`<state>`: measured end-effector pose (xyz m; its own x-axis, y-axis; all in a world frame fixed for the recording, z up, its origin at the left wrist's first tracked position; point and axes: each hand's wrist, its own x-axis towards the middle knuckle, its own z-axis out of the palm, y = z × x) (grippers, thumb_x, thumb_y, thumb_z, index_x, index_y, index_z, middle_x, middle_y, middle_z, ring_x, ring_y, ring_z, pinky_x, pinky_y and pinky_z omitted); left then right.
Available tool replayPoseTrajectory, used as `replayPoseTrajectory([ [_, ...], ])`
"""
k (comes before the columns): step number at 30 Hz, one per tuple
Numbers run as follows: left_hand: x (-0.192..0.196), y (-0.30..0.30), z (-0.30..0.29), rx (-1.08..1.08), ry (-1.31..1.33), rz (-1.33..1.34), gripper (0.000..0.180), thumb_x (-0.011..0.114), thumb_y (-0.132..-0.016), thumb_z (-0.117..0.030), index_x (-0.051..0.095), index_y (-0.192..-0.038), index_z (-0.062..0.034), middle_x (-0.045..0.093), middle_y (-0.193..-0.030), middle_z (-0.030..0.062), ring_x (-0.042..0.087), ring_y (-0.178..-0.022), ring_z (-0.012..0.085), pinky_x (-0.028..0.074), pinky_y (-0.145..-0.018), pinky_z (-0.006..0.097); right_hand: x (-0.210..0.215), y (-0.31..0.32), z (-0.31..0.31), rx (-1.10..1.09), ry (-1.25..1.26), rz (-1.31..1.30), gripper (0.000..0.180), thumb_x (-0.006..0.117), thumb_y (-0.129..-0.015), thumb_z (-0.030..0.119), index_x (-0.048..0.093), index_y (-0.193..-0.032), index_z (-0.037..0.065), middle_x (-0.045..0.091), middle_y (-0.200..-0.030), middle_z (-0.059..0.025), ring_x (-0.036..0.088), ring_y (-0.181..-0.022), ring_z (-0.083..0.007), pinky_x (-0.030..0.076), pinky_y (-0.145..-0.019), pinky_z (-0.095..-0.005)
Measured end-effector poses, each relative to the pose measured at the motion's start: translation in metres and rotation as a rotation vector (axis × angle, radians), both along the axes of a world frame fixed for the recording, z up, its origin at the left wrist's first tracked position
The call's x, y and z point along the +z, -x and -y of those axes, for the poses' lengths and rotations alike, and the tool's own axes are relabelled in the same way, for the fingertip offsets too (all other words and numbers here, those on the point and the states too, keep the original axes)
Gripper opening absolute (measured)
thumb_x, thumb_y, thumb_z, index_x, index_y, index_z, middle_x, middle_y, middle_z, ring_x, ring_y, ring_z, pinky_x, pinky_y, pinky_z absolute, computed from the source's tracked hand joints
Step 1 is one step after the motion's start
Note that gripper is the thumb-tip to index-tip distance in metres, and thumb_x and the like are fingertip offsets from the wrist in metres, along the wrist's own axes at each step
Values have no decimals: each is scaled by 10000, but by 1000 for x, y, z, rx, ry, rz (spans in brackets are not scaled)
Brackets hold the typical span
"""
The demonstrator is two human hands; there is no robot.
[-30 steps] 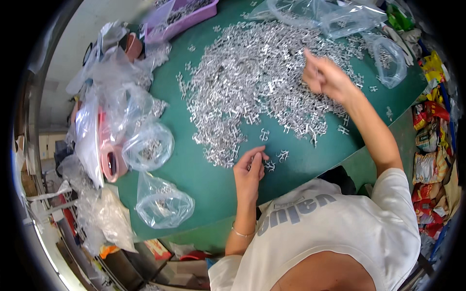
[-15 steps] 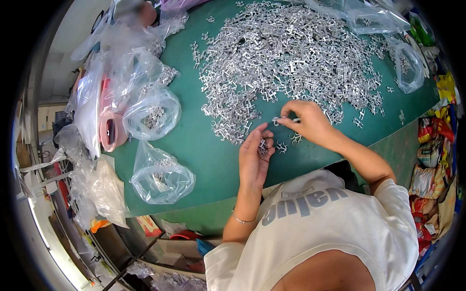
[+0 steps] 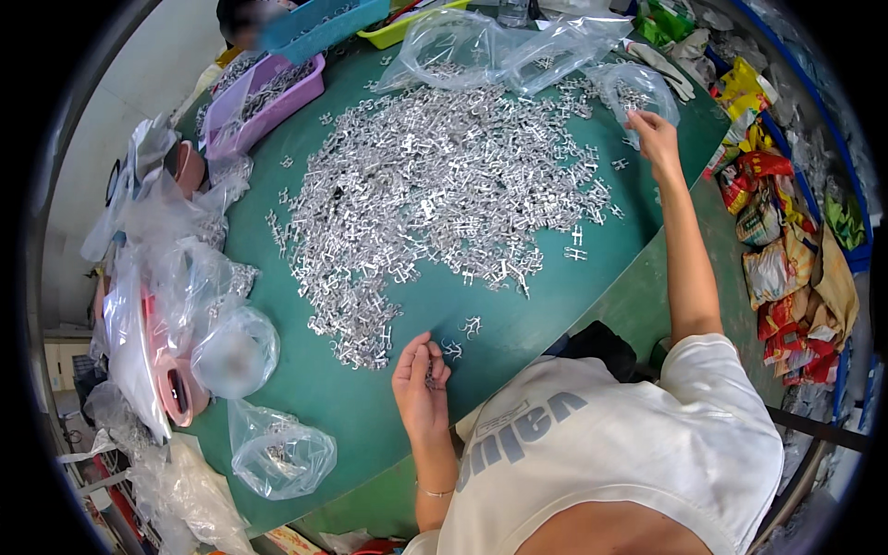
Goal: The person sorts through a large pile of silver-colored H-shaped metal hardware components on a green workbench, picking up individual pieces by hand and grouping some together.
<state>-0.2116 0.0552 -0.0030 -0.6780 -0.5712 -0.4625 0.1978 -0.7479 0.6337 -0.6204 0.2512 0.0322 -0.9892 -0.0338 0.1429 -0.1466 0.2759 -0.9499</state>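
Near the table's front edge, my left hand (image 3: 423, 381) is curled around several small silver metal pieces (image 3: 431, 377), partly hidden by the fingers. Two loose groups of these hooked pieces (image 3: 451, 350) lie just beside it on the green table. My right arm stretches to the far right, where my right hand (image 3: 655, 141) is closed with its fingertips over the near side of an open clear plastic bag (image 3: 659, 90) with some pieces inside. What those fingertips pinch is too small to make out. A broad pile of H-shaped silver metal pieces (image 3: 435, 194) spreads between both hands.
More clear bags (image 3: 453, 46) lie behind the pile. Along the left stand a purple basket (image 3: 264, 106), a pink container (image 3: 176, 393) and several clear bags, including one with pieces (image 3: 282, 458). Colourful packages (image 3: 772, 268) are heaped beyond the table's right edge.
My right hand has moved from beside the left hand out to the bag at the far right. My left hand stays curled around its pieces. The view has shifted, showing more of the table's back.
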Motion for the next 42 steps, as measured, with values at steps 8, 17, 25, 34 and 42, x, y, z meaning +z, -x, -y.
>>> replayPoseTrajectory([
  [8, 8, 4, -7, 37, -108, -32, 225, 463, -892, -103, 526, -1057, 35, 550, -858, 78, 431, -603, 88, 353, -521, 212, -23, -85, 40, 804, 1078, 1030, 375, 474, -881, 354, 493, -989, -4, 439, -678, -11, 376, -559, -81, 263, -396, -209],
  [17, -2, 5, -19, -149, 883, 481, 293, 668, -747, -84, 563, -1007, -1, 528, -752, 48, 446, -584, 134, 389, -516, 266, -4, -179, 69, 880, 733, 1092, 311, 450, -890, 175, 489, -1127, -23, 550, -927, -76, 525, -751, -167, 427, -654, -264],
  [25, -14, 9, -16, -304, 1442, 810, 351, 693, -695, -139, 554, -1010, -73, 491, -845, 98, 537, -638, 272, 436, -538, 356, -37, -199, 56, 477, -613, -227, 183, 591, -801, 194, 561, -941, 80, 558, -664, -89, 556, -554, -260, 412, -477, -338],
  [34, -1, 8, -20, -119, 1365, 859, 361, 716, -657, -64, 568, -987, -63, 486, -801, 73, 500, -660, 177, 399, -504, 277, -52, -242, 98, 803, -314, -356, 96, 548, -814, 109, 598, -863, 44, 592, -794, -101, 587, -642, -266, 455, -532, -326],
  [42, -9, -9, -10, -45, 1301, 838, 221, 659, -736, -66, 583, -938, -20, 522, -792, 45, 477, -588, 119, 382, -487, 236, -17, -226, 86, 840, -511, -130, 296, 638, -754, 195, 582, -1002, 43, 569, -767, -85, 511, -624, -183, 417, -565, -282],
])
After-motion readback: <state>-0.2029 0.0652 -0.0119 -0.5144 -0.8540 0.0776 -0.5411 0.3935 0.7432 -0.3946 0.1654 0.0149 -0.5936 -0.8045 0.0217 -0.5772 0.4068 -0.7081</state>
